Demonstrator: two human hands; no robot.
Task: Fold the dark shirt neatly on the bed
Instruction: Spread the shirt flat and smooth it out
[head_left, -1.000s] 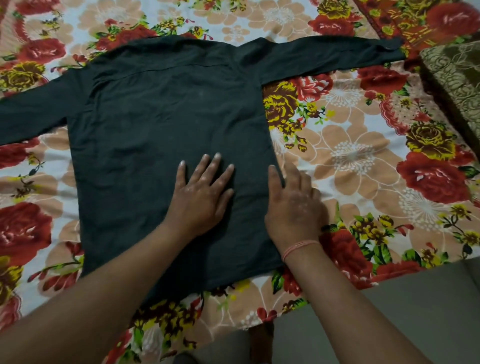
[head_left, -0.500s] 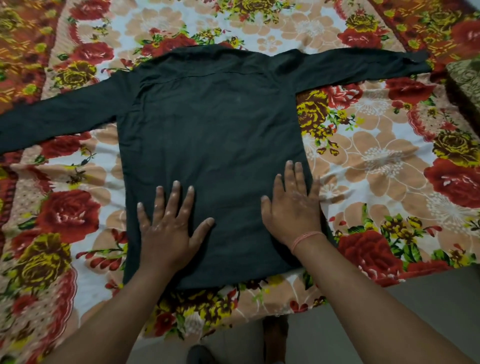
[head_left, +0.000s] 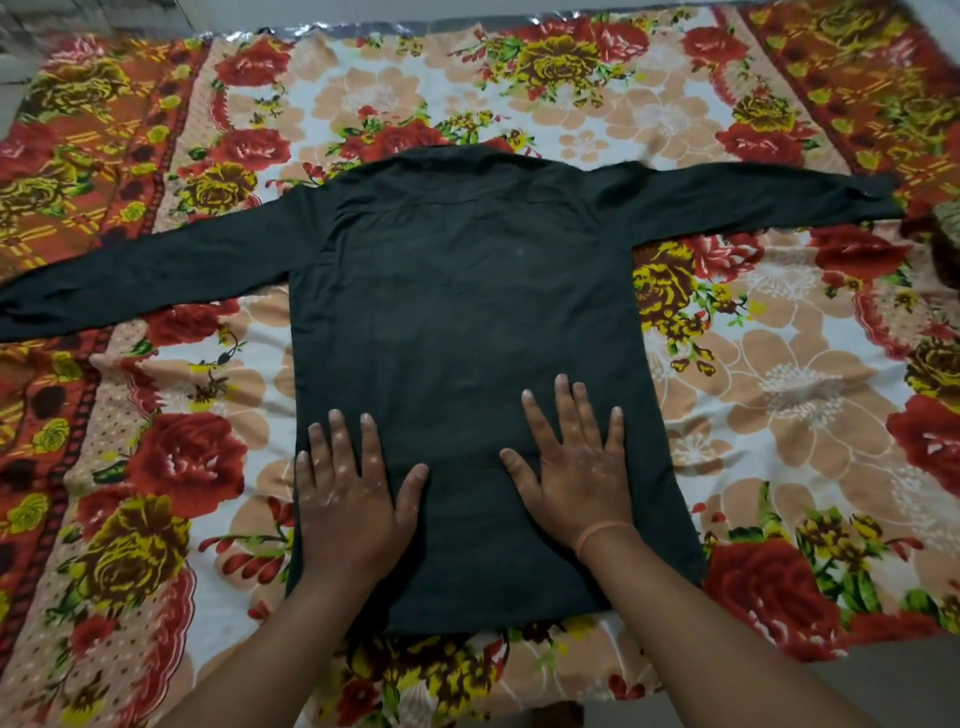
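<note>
Bed (head_left: 779, 395) w/ flowered sheet fills the view. Dark shirt (head_left: 467, 312) lies flat on it, approx. mid-bed, back side up as far as I can tell. Collar (head_left: 467, 153) is at the far end, hem (head_left: 493, 618) at the near edge by the person. Body of the shirt looks smooth, no big creases. Both sleeves are spread straight out. One sleeve (head_left: 156, 280) runs off to the person's left. The other sleeve (head_left: 753, 202) runs right, cuff near a brown patterned thing (head_left: 945, 244) at the edge; can't tell what it is.

Left hand (head_left: 353, 499) lies flat on the lower left of the shirt, fingers straight & spread, little finger at the side edge. It grips nothing. Right hand (head_left: 576, 467) does the same on the lower right: palm down, fingers splayed, holding nothing, just pressing cloth. Thin pink band (head_left: 602, 532) sits on the right wrist.

Progress, my read: only prep is done, i.e. shirt laid out & flattened. No fold made yet: sleeves not brought in, sides not turned over, bottom not doubled up. So it's an early stage, w/ nearly all the folding left. Next is prob. one side + sleeve going inward.
</note>
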